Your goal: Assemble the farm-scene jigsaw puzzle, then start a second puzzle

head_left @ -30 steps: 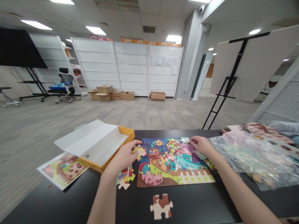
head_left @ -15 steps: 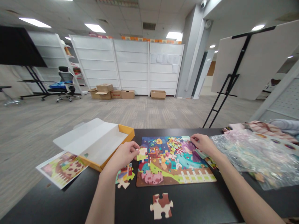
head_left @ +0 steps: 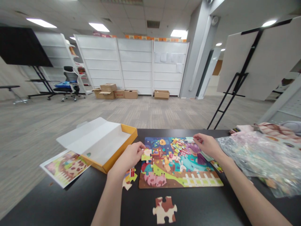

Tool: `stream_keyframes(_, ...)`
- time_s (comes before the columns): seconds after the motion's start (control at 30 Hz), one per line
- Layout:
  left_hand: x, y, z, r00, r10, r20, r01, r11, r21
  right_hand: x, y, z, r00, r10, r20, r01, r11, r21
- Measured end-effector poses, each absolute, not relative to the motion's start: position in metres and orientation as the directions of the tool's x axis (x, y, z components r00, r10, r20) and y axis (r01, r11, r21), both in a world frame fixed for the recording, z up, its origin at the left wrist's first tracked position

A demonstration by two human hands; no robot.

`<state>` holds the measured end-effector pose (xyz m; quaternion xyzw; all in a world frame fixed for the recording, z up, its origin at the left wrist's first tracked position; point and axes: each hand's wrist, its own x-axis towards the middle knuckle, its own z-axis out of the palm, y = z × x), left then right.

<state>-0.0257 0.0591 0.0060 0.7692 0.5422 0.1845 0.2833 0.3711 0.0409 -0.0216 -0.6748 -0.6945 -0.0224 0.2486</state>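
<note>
My left hand (head_left: 132, 156) pinches a yellow-green and cream puzzle piece (head_left: 146, 154) over the left edge of a colourful jigsaw puzzle (head_left: 201, 180). My right hand (head_left: 208, 146) hovers at the puzzle's upper right edge, its fingers drawn together. Whether anything is between those fingertips is unclear. Several loose pieces (head_left: 178, 145) lie heaped on the puzzle's upper middle. A brown and cream piece (head_left: 165, 209) lies alone on the table nearer me. Other loose pieces (head_left: 129, 181) sit left of the puzzle, partly hidden by my left forearm.
An open yellow box (head_left: 117, 154) with a white inside stands at the left on the black table (head_left: 77, 202). A picture sheet (head_left: 66, 166) lies partly under it. Clear plastic bags (head_left: 254, 160) are piled at the right. Behind the table stands a board on an easel (head_left: 231, 91).
The view has turned slightly, so the table items sit further right. My left hand has carried its piece a little further over the puzzle. My right hand stays near the upper right edge.
</note>
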Motion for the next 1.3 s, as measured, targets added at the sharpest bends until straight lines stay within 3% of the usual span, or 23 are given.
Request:
stream_keyframes(0.27,-0.021,0.061,0.000,0.341,0.939,-0.038,0.758,-0.251,0.602,0.363,0.038,-0.017,0.008,0.922,0.387,0.952,0.112,-0.286)
stream_keyframes(0.53,-0.036,0.062,0.003,0.390,0.918,-0.067,0.655,-0.226,0.721,0.364,0.039,-0.020,-0.005,0.941,0.340,0.954,0.107,-0.281)
stream_keyframes(0.73,-0.043,0.050,0.019,0.520,0.835,-0.179,0.604,-0.212,0.768,0.365,0.040,-0.021,-0.014,0.947,0.320,0.956,0.107,-0.273)
stream_keyframes(0.9,-0.040,0.050,0.016,0.515,0.832,-0.206,0.639,-0.213,0.739,0.367,0.041,-0.024,-0.025,0.952,0.306,0.957,0.111,-0.267)
stream_keyframes(1.13,-0.043,0.052,0.014,0.515,0.850,-0.108,0.592,-0.262,0.762,0.370,0.041,-0.026,-0.035,0.948,0.315,0.954,0.125,-0.273)
stream_keyframes(1.3,-0.043,0.052,0.011,0.496,0.845,-0.201,0.611,-0.174,0.772,0.371,0.041,-0.026,-0.034,0.952,0.305,0.952,0.123,-0.280)
